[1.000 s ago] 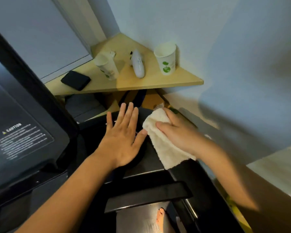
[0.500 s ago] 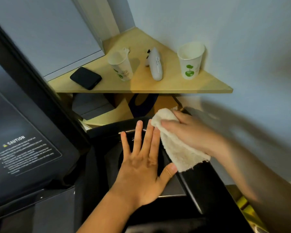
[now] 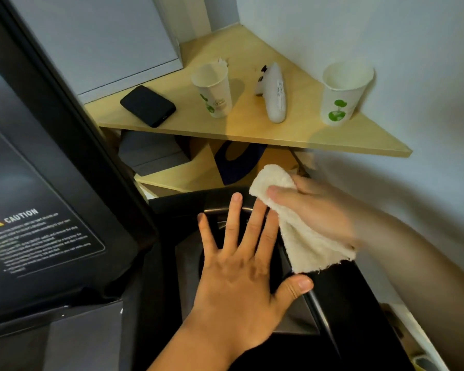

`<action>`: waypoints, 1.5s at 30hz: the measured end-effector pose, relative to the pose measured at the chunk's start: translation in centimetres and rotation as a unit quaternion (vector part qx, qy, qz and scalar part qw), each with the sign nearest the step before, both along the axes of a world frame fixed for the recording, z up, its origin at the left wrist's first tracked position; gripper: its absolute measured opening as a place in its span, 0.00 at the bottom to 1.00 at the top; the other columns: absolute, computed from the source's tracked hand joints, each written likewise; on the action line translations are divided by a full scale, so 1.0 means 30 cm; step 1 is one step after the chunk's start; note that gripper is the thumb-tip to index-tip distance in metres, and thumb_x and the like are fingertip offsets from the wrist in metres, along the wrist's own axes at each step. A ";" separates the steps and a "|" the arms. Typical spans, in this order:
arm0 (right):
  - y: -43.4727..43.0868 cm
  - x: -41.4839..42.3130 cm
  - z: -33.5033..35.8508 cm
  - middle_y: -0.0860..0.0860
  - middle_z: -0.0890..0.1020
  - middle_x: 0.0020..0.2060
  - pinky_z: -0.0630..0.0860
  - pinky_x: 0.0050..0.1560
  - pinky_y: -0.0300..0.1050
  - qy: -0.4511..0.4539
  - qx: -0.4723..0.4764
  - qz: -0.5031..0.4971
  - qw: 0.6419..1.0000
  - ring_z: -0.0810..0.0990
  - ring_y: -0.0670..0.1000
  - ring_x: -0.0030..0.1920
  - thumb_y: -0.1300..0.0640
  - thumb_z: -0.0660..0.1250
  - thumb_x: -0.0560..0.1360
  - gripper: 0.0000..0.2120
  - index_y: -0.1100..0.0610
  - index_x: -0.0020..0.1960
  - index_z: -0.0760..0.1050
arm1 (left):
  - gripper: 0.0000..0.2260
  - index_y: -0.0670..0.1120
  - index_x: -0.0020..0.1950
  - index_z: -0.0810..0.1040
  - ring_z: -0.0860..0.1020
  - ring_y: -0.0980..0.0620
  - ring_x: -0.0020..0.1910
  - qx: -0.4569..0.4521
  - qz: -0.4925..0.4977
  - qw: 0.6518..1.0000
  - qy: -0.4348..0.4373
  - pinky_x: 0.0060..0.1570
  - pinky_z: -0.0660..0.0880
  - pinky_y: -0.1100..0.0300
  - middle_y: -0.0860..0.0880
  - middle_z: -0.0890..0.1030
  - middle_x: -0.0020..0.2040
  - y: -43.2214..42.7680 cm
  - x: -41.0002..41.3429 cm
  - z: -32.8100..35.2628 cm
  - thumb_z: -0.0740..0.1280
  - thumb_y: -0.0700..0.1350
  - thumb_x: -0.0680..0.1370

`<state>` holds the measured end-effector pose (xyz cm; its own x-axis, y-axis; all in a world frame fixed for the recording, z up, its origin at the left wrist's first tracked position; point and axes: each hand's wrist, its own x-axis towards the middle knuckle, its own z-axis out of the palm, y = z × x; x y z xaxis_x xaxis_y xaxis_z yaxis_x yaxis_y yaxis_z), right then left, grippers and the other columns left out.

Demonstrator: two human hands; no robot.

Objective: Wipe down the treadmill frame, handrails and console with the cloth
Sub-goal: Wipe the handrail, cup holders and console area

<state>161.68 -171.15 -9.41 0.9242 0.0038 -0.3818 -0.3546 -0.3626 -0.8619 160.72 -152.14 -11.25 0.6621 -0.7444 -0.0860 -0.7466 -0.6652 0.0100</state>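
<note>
My right hand [image 3: 319,212] grips a cream terry cloth [image 3: 303,236] and presses it on the black right side of the treadmill console tray [image 3: 340,295], near its far rim. My left hand [image 3: 239,274] lies flat with fingers spread on the tray's recessed cup area, just left of the cloth. The big dark console panel [image 3: 40,218] with a white CAUTION label fills the left of the view. A curved black frame edge [image 3: 177,202] runs beyond my fingertips.
A wooden corner shelf [image 3: 252,129] sits against the white walls just beyond the treadmill. It holds two paper cups [image 3: 214,89] [image 3: 342,93], a white controller [image 3: 275,95] and a black wallet-like case [image 3: 148,105]. Boxes are stacked under the shelf [image 3: 156,153].
My view has tilted up and closer, so both hands sit lower in frame. The right hand slid the cloth toward the tray's far right edge; the left hand stayed flat.
</note>
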 end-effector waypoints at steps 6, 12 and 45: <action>-0.058 0.046 -0.116 0.53 0.82 0.42 0.72 0.55 0.47 0.113 0.162 -0.195 0.961 0.79 0.50 0.45 0.44 0.60 0.79 0.16 0.54 0.47 0.79 | 0.47 0.40 0.79 0.55 0.49 0.36 0.79 0.011 0.063 0.998 0.012 0.68 0.56 0.26 0.42 0.52 0.80 0.000 -0.005 0.015 0.46 0.76 0.75; 0.005 -0.083 -0.036 0.51 0.79 0.44 0.75 0.48 0.49 -0.003 -0.189 -0.064 0.980 0.78 0.52 0.45 0.44 0.47 0.83 0.17 0.52 0.54 0.70 | 0.52 0.41 0.80 0.51 0.43 0.38 0.79 0.038 0.084 0.995 0.023 0.70 0.50 0.28 0.43 0.47 0.81 0.000 0.013 0.029 0.44 0.80 0.71; 0.043 -0.051 0.009 0.47 0.50 0.79 0.58 0.74 0.53 -0.054 -0.259 0.058 0.963 0.54 0.53 0.77 0.40 0.51 0.79 0.31 0.43 0.78 0.43 | 0.46 0.45 0.80 0.38 0.30 0.43 0.77 0.043 0.072 0.996 0.010 0.73 0.39 0.33 0.45 0.33 0.79 0.081 -0.028 0.043 0.40 0.76 0.74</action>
<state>160.15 -169.85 -9.14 0.9637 -0.0557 -0.2612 -0.2040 -0.7849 -0.5851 159.87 -149.70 -9.96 0.7595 -0.6305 -0.1598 -0.6430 -0.7649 -0.0385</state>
